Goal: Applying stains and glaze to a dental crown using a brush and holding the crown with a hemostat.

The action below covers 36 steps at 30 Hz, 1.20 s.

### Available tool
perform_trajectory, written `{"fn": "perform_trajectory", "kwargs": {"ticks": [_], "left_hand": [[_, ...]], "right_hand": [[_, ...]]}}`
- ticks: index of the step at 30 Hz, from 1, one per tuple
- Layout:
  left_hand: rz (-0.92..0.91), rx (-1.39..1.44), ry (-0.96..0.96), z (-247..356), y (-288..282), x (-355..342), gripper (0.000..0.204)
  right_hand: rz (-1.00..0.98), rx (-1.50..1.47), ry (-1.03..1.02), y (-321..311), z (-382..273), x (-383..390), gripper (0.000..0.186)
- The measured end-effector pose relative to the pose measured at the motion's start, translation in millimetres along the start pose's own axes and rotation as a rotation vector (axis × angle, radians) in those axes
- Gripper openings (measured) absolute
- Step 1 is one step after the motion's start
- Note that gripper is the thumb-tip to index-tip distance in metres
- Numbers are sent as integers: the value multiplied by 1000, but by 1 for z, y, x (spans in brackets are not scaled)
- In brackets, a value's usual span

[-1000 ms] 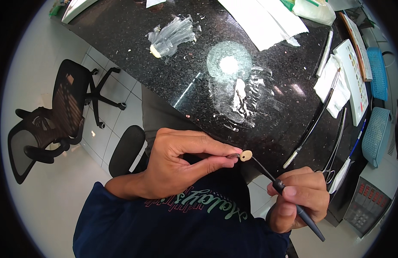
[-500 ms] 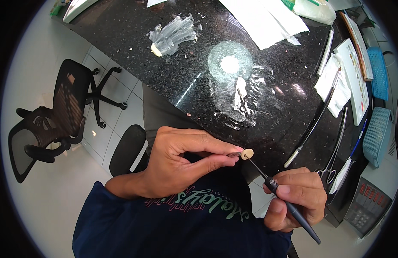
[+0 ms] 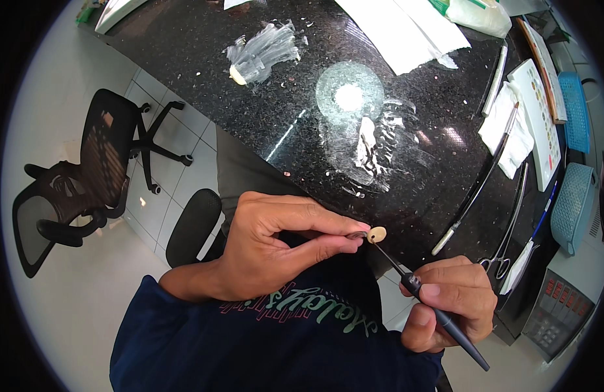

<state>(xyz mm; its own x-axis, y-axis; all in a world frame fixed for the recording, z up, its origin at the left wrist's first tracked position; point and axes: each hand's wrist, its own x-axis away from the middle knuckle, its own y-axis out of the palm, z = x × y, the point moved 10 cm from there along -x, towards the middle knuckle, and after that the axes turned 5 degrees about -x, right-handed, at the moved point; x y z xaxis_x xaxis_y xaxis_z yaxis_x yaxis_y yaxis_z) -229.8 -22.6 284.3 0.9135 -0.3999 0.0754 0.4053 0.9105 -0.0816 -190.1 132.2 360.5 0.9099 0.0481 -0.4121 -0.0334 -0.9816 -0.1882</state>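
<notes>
My left hand (image 3: 276, 245) pinches a small dark metal piece (image 3: 357, 235) between thumb and forefinger. At that piece's end sits a cream oval piece (image 3: 379, 234) with a dark spot on its face. The fingers hide most of the metal part. Held like a pen, a fine-tipped hand tool (image 3: 453, 326) with a dark tapered handle lies in my right hand (image 3: 453, 297), which is closed round it. The tool's thin shaft points up and left, its tip at the lower edge of the cream piece; whether it touches cannot be made out.
A black speckled worktop (image 3: 439, 176) carries white smears (image 3: 374, 150). To the right lie a fine brush (image 3: 485, 179) on a tissue (image 3: 521, 144), scissor-handled forceps (image 3: 504, 251), a white palette (image 3: 537, 117) and blue baskets (image 3: 572, 209). A black office chair (image 3: 106, 144) stands left.
The tool's tip has shifted slightly down and left, off the face of the cream piece to its lower edge, baring the dark spot. My left hand has stayed almost still.
</notes>
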Motion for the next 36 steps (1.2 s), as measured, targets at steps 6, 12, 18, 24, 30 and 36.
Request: {"fn": "perform_trajectory", "kwargs": {"ticks": [6,12,18,24,30,36], "left_hand": [[0,-9,6,0,0,-1,10],[9,-4,-1,0,-1,0,9],[12,-6,4,0,-1,0,9],[4,-17,13,2,-1,-1,9],[9,-8,1,0,-1,0,10],[0,-16,6,1,-1,0,11]], "right_hand": [[-5,13,-16,1,-2,-1,23],[19,26,4,-2,0,0,21],[8,14,-8,-3,0,1,20],[5,15,-1,-3,0,1,19],[-1,14,4,-2,1,1,19],[6,4,8,-1,0,2,20]]}}
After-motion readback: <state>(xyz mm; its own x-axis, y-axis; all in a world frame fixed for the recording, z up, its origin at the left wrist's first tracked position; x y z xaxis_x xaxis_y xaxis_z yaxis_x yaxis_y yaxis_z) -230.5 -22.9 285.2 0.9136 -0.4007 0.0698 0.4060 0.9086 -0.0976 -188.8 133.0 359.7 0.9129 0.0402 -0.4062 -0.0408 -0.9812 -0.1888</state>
